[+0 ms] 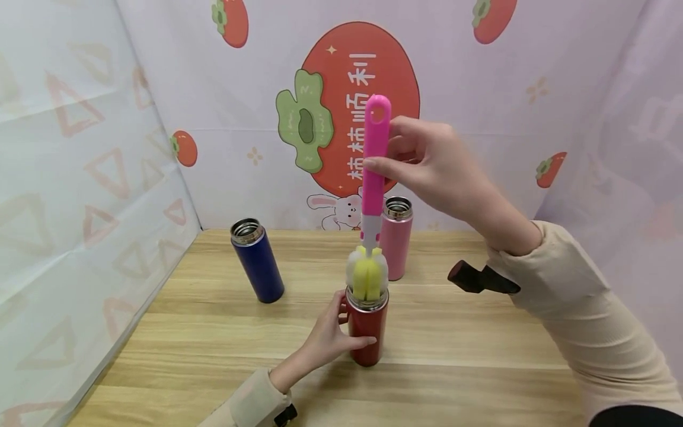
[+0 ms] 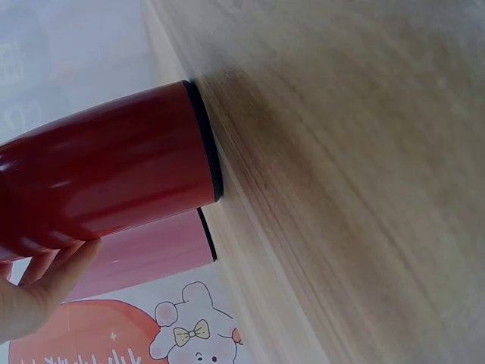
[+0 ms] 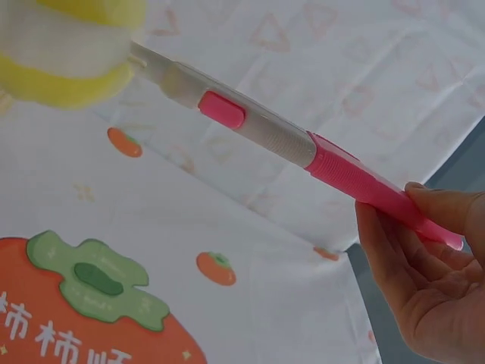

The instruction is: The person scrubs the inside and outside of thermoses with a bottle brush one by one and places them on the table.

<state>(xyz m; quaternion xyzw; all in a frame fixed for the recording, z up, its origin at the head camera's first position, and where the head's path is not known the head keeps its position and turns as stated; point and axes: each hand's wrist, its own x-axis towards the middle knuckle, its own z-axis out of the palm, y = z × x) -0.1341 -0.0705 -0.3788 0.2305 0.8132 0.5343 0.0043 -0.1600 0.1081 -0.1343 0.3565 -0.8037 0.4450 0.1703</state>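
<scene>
My right hand (image 1: pixel 427 157) pinches the pink handle of a bottle brush (image 1: pixel 375 178) between thumb and fingers, holding it upright. The yellow and white sponge head (image 1: pixel 367 276) is at the mouth of a red thermos bottle (image 1: pixel 368 332), its lower end at or just inside the steel rim. Around the red bottle's side, my left hand (image 1: pixel 333 338) grips with thumb in front and fingers behind. In the left wrist view the red bottle (image 2: pixel 114 163) has its black base on or very near the table. The right wrist view shows the brush handle (image 3: pixel 371 189) in the fingers.
An open blue bottle (image 1: pixel 258 261) stands at the left of the wooden table (image 1: pixel 213 356). Behind the sponge head is an open pink bottle (image 1: pixel 397 240). A printed cloth backdrop (image 1: pixel 453 71) hangs behind the table.
</scene>
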